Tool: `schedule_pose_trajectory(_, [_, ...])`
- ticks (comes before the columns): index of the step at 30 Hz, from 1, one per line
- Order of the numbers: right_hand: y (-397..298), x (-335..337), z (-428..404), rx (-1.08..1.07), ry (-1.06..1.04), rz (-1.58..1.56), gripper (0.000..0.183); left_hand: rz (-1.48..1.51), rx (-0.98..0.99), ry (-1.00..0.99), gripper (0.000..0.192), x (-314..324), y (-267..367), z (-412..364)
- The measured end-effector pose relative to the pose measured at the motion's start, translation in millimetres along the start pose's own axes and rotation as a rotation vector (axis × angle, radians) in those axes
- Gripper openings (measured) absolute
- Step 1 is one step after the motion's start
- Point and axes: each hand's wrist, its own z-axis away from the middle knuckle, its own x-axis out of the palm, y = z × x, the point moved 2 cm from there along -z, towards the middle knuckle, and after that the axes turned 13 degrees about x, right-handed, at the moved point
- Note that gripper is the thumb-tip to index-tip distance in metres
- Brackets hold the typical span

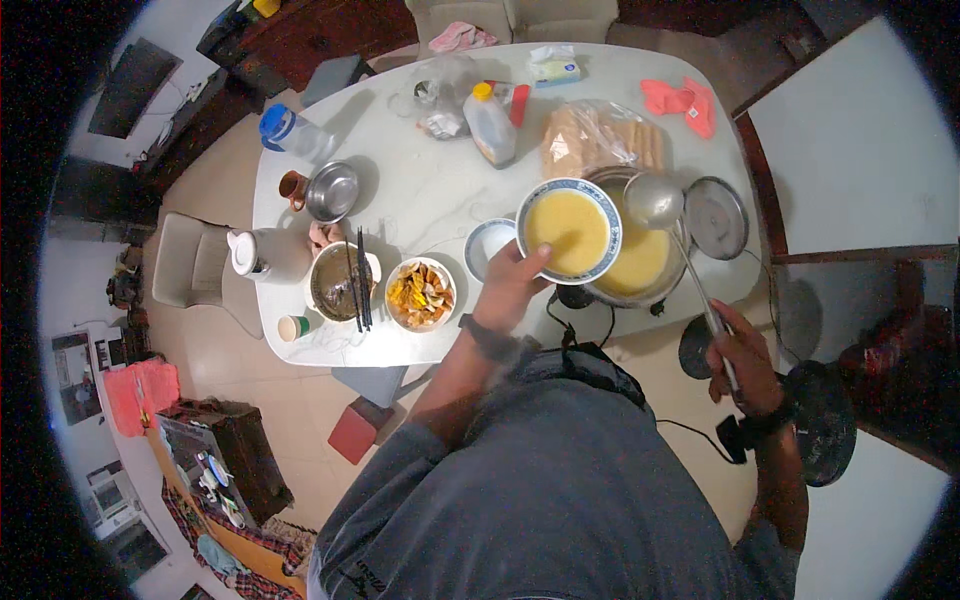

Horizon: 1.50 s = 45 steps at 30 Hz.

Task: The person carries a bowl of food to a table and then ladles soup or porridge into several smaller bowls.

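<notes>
My left hand [510, 289] grips the rim of a blue-and-white patterned bowl [570, 231], thumb over the edge. Yellow porridge or soup fills most of the bowl. My right hand [746, 364] is closed around the handle of a metal ladle [655, 200], whose head is over the pot just right of the bowl. Below them stands a metal pot [637, 262] with more of the yellow liquid; the bowl covers part of its left side. Another white bowl [491, 246] sits on the table, partly behind the held bowl and my left hand.
A round lid [717, 217] lies right of the pot, a bag of bread [600, 139] behind it. To the left are a bowl of chopped food [421, 295], a dark-filled bowl [334, 281] with chopsticks [360, 281] across it, a white jug [266, 253] and a paper cup [293, 328].
</notes>
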Motion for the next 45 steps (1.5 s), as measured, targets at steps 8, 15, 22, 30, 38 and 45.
schedule_pose_trajectory(8, [40,13,-69,-0.362,0.401,1.157,0.054,0.003,0.086,0.079,0.063,-18,18,4])
schedule_pose_trajectory(15, [34,26,-86,0.053,0.072,0.506,0.050,0.003,0.131,0.095,0.065,-38,15,-1])
schedule_pose_trajectory(22, [16,2,-51,0.331,-0.226,-0.259,0.048,0.028,0.143,0.081,0.063,-44,11,-2])
schedule_pose_trajectory(30, [-29,-12,-13,0.397,-0.246,-0.214,0.046,0.016,0.091,0.082,0.063,-41,12,-3])
schedule_pose_trajectory(38, [-75,-3,38,0.277,-0.071,-0.109,0.050,0.059,0.022,0.052,0.058,-27,9,2])
schedule_pose_trajectory(45, [-98,26,57,0.242,-0.140,-0.182,0.051,0.043,-0.044,0.029,0.053,-15,-5,-2])
